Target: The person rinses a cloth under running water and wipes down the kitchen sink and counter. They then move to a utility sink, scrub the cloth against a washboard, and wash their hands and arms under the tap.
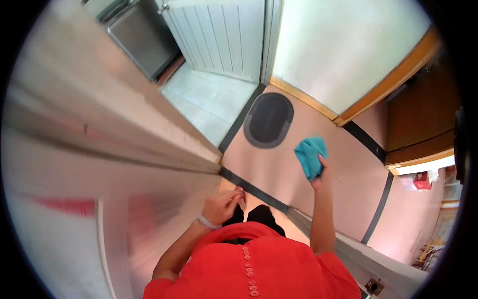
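Head view: right of the mat [269,119], your right hand [322,175] clamped a teal cloth [310,155], not yet set down; left hand [219,207] curled, grip unclear.

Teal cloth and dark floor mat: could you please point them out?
Teal cloth [308,156], head view: middle of the visible fabric.
Dark floor mat [269,120], head view: centre of its upper surface.

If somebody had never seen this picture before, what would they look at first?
Probably the bright red shirt, filling the bottom middle of the view. Next might come the teal cloth, bunched in the right grip above the pink floor. The dark oval mat also stands out, lying up and left of the cloth in the picture.
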Tool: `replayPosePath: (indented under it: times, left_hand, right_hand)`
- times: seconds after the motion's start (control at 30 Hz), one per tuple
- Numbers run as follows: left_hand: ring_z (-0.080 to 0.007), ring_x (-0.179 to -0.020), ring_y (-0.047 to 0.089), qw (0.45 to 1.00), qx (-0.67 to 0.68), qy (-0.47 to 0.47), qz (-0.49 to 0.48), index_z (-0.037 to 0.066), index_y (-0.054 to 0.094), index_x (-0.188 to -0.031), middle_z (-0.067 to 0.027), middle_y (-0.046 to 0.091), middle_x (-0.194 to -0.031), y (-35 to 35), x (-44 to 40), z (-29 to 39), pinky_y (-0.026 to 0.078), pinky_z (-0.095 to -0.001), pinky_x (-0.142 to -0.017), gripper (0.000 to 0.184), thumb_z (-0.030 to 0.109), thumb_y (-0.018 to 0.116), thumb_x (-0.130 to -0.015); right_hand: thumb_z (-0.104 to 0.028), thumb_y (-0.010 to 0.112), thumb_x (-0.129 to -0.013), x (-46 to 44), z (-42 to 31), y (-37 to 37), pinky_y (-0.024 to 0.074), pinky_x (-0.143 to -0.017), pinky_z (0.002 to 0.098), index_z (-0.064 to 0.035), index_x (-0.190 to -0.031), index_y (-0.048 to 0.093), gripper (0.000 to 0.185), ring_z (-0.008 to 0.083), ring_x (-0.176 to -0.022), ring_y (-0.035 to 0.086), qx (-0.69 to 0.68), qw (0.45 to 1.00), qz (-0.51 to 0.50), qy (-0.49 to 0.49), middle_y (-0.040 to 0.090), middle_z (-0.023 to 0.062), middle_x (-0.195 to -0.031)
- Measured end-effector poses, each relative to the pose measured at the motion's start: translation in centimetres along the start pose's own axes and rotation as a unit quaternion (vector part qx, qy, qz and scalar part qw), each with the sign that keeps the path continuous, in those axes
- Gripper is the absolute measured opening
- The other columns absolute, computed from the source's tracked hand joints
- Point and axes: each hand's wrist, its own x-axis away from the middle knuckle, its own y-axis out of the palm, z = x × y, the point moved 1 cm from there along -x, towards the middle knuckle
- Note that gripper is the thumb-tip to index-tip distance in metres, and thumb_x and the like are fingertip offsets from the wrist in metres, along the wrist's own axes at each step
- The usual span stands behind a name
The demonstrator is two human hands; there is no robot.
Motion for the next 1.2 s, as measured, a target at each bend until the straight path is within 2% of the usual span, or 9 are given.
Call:
replayPosePath:
  times: [0.23, 0.3, 0.33, 0.4, 0.53, 0.67, 0.9, 1.1, 1.2]
  left_hand:
    - [-0.0253, -0.065, 0.062, 0.970, 0.101, 0.221, -0.010, 0.006, 0.063, -0.086, -0.0091, 0.062, -0.072, 2.7, -23.5, 0.7, 0.048, -0.0330, -0.056, 0.007, 0.010, 0.064, -0.081]
    - [-0.0252, -0.062, 0.061, 0.958, 0.101, 0.267, 0.011, 0.006, 0.061, -0.083, -0.0074, 0.058, -0.067, 3.3, -30.7, 0.4, 0.047, -0.0339, -0.053, 0.006, 0.011, 0.063, -0.081]
    - [-0.0251, -0.061, 0.060, 0.957, 0.094, 0.272, 0.022, 0.007, 0.060, -0.083, -0.0070, 0.057, -0.065, 3.5, -33.9, 0.0, 0.046, -0.0342, -0.052, 0.005, 0.011, 0.063, -0.081]
    - [-0.0244, -0.060, 0.059, 0.960, 0.082, 0.264, 0.035, 0.007, 0.059, -0.085, -0.0065, 0.055, -0.065, 3.1, -41.0, -1.3, 0.046, -0.0342, -0.052, 0.007, 0.011, 0.062, -0.082]
    - [-0.0252, -0.062, 0.060, 0.980, 0.024, 0.183, 0.075, 0.007, 0.061, -0.082, -0.0069, 0.058, -0.068, 0.5, -50.0, -5.2, 0.046, -0.0352, -0.051, 0.006, 0.013, 0.061, -0.083]
    - [-0.0275, -0.063, 0.061, 0.972, 0.011, 0.127, 0.198, 0.006, 0.062, -0.085, -0.0094, 0.062, -0.072, -6.6, -56.6, -10.6, 0.048, -0.0353, -0.052, 0.006, 0.010, 0.063, -0.081]
    - [-0.0126, -0.053, 0.055, 0.894, 0.148, -0.020, 0.423, 0.003, 0.063, -0.087, -0.0070, 0.062, -0.068, -25.2, -63.0, -21.3, 0.043, -0.0257, -0.048, 0.009, 0.011, 0.059, -0.087]
    - [-0.0088, -0.053, 0.041, 0.649, 0.304, 0.252, 0.651, 0.003, 0.047, -0.120, -0.0120, 0.056, -0.102, -43.6, -61.0, -23.5, 0.033, -0.0218, -0.050, 0.040, 0.035, 0.036, -0.098]
    - [-0.0108, -0.053, 0.041, 0.553, 0.511, 0.406, 0.518, 0.001, 0.047, -0.117, -0.0089, 0.051, -0.092, -49.4, -59.0, -23.5, 0.032, -0.0241, -0.047, 0.040, 0.033, 0.038, -0.096]
  right_hand:
    - [-0.018, 0.055, -0.087, -6.2, -7.2, -8.4, 0.0515, -0.086, 0.0395, 0.0021, -0.122, 0.049, 0.041, 0.0283, -0.099, 0.061, -0.101, 0.977, 0.157, -0.100, 0.060, 0.0142, -0.112]
    - [-0.022, 0.054, -0.087, -9.7, -9.4, -12.4, 0.0547, -0.076, 0.0361, -0.0011, -0.118, 0.052, 0.037, 0.0270, -0.092, 0.062, -0.089, 0.970, 0.205, -0.100, 0.063, 0.0114, -0.107]
    - [-0.024, 0.056, -0.085, -11.7, -10.1, -13.1, 0.0545, -0.054, 0.0334, -0.0046, -0.110, 0.056, 0.032, 0.0240, -0.073, 0.064, -0.078, 0.954, 0.264, -0.117, 0.065, 0.0084, -0.095]
    - [-0.025, 0.053, -0.085, -18.1, -11.9, -13.7, 0.0549, -0.068, 0.0361, -0.0028, -0.115, 0.054, 0.037, 0.0253, -0.085, 0.063, -0.032, 0.960, 0.241, -0.138, 0.063, 0.0107, -0.103]
    - [-0.027, 0.054, -0.086, -30.6, -12.6, 1.9, 0.0530, -0.074, 0.0366, -0.0003, -0.115, 0.053, 0.040, 0.0254, -0.089, 0.062, 0.094, 0.982, 0.159, -0.031, 0.062, 0.0114, -0.104]
    - [-0.028, 0.056, -0.086, -41.7, -11.7, 21.0, 0.0512, -0.080, 0.0370, 0.0022, -0.116, 0.052, 0.043, 0.0255, -0.092, 0.061, 0.221, 0.969, -0.076, 0.078, 0.061, 0.0122, -0.105]
    - [-0.019, 0.061, -0.083, -56.6, 5.1, 49.0, 0.0500, -0.075, 0.0389, 0.0060, -0.106, 0.054, 0.035, 0.0239, -0.084, 0.059, 0.091, 0.779, -0.480, 0.393, 0.060, 0.0134, -0.092]
    - [-0.021, 0.060, -0.077, -55.2, 14.6, 67.1, 0.0475, -0.081, 0.0410, 0.0073, -0.107, 0.050, 0.042, 0.0276, -0.089, 0.055, 0.265, 0.786, -0.463, 0.313, 0.056, 0.0182, -0.100]
    - [-0.019, 0.061, -0.072, -55.1, 18.7, 73.8, 0.0478, -0.086, 0.0444, 0.0089, -0.110, 0.049, 0.048, 0.0320, -0.097, 0.056, 0.288, 0.751, -0.517, 0.293, 0.055, 0.0231, -0.107]
